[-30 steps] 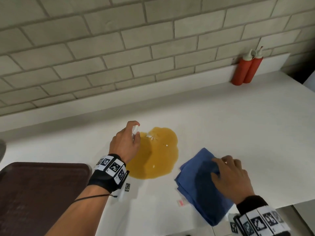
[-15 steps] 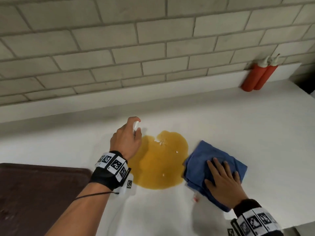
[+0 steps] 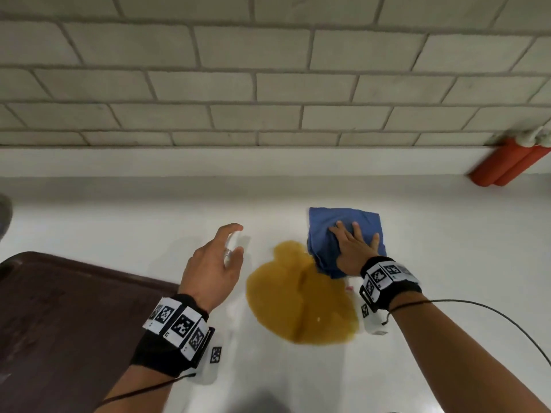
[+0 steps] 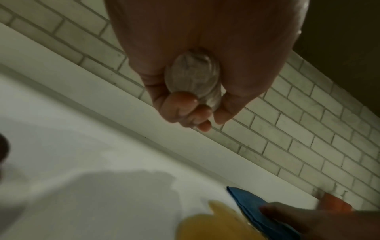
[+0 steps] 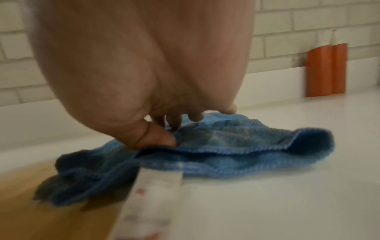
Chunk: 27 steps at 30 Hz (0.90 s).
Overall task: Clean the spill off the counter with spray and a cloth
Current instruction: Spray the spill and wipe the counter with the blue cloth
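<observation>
An amber spill [image 3: 298, 299] lies on the white counter [image 3: 447, 239]. My left hand [image 3: 235, 239] hovers left of the spill and grips a small clear spray bottle [image 3: 229, 251], index finger arched over its top. In the left wrist view my fingers [image 4: 185, 107] curl round the spray bottle [image 4: 193, 79]. A blue cloth [image 3: 343, 225] lies at the spill's far right edge, its near corner in the liquid. My right hand [image 3: 354, 234] presses flat on it with fingers spread. In the right wrist view the fingertips [image 5: 162, 139] bear on the cloth [image 5: 226, 146], whose near fold looks dark and wet.
A dark brown tray [image 3: 74, 323] sits at the near left. Two red squeeze bottles [image 3: 507, 165] stand against the brick wall at the far right. The cloth's white tag [image 5: 152, 194] trails toward me. A cable runs from my right wrist.
My right hand has slid the cloth from the spill's near right to its far right edge, now into the liquid. My left hand and bottle drew slightly left of the spill.
</observation>
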Available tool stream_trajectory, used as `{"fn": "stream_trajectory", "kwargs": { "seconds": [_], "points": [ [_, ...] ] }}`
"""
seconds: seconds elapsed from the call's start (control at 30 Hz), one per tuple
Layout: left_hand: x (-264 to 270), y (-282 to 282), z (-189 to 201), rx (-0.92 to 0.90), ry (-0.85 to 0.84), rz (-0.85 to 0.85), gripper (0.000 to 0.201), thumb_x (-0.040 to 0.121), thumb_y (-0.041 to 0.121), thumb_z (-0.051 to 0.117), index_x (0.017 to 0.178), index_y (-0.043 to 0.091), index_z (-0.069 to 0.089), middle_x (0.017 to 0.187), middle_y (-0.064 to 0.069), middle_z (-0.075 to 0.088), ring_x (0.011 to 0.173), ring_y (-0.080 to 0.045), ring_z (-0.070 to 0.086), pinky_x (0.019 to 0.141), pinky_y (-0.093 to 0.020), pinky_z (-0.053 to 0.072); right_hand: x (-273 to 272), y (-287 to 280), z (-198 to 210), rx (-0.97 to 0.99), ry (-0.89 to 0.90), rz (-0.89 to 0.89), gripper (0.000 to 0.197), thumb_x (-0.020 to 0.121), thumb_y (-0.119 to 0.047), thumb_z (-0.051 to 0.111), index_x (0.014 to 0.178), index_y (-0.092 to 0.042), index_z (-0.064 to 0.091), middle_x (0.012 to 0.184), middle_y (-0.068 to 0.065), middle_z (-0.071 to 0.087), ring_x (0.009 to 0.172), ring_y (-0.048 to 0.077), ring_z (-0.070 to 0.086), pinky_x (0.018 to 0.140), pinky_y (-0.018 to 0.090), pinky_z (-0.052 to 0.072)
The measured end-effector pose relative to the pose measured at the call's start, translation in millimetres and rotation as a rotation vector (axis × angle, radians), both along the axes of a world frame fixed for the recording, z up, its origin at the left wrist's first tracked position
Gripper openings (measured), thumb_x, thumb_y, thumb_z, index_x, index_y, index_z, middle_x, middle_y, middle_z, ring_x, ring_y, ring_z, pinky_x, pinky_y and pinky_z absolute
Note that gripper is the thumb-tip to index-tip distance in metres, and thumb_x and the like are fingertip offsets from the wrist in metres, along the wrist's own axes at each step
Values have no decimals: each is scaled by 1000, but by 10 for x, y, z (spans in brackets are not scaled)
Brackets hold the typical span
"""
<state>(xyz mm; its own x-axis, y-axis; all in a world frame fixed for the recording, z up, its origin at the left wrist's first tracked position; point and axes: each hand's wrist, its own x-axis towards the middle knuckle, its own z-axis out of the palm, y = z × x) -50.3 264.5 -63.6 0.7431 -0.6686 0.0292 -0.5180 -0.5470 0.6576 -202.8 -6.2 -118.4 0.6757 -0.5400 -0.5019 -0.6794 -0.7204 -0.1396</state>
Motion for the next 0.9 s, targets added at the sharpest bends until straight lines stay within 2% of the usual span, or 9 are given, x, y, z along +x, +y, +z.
{"fn": "stream_trajectory", "kwargs": {
  "seconds": [0.07,0.13,0.23,0.33,0.4,0.47,0.53,0.63,0.9],
  "points": [
    [-8,74,-5,-7,0,10,37,98,33,53,133,41,46,70,8,55,68,-20,52,69,-31,41,205,59,10,34,-54,25,81,85,-6,49,153,-28,11,165,-7,-5,151,29,-10,113,72,1],
    [-5,147,-14,-23,4,26,37,97,31,55,132,41,47,72,5,57,69,-22,51,69,-31,41,370,91,7,56,-132,52,71,84,-5,50,147,-26,26,163,-3,12,150,28,5,113,71,9],
    [14,252,-34,-39,4,30,37,96,29,57,131,39,49,68,7,55,64,-20,49,67,-30,39,560,144,-14,94,-266,126,42,89,-10,47,126,-28,49,144,-1,43,136,26,35,109,67,24],
    [14,339,-63,-56,13,14,37,95,28,58,129,40,50,67,5,57,62,-20,50,67,-35,47,706,270,-30,123,-373,201,24,95,-15,45,109,-31,57,131,-3,53,125,25,48,107,60,33],
    [7,380,-68,-70,26,15,36,95,28,59,128,40,50,68,3,59,60,-17,53,67,-37,51,765,365,-76,59,-357,181,31,97,-20,44,126,-29,53,145,-2,41,141,26,30,112,66,19],
    [-1,411,-78,-80,30,25,36,95,28,60,127,41,51,66,4,59,59,-14,55,64,-34,49,799,472,-146,0,-252,109,50,101,-37,39,149,-32,29,163,-3,13,151,28,2,112,70,5],
    [-16,442,-83,-85,31,33,36,95,28,60,126,42,51,64,6,58,59,-12,55,62,-29,46,812,586,-240,-30,-140,84,60,101,-51,26,155,-34,5,165,-5,-8,150,31,-12,113,70,-1],
    [-49,499,-87,-73,57,37,35,95,30,60,125,45,51,64,5,58,59,-10,55,60,-24,43,795,757,-330,-88,-101,164,63,101,-54,15,155,-33,-9,164,-2,-16,149,35,-17,112,71,-4],
    [-251,556,-65,10,114,-19,34,97,34,55,127,46,47,70,5,61,63,-13,59,65,-33,51,611,1339,-405,-107,-152,370,64,100,-55,13,154,-31,-10,164,-3,-18,148,37,-19,108,73,-11]
  ]
}}
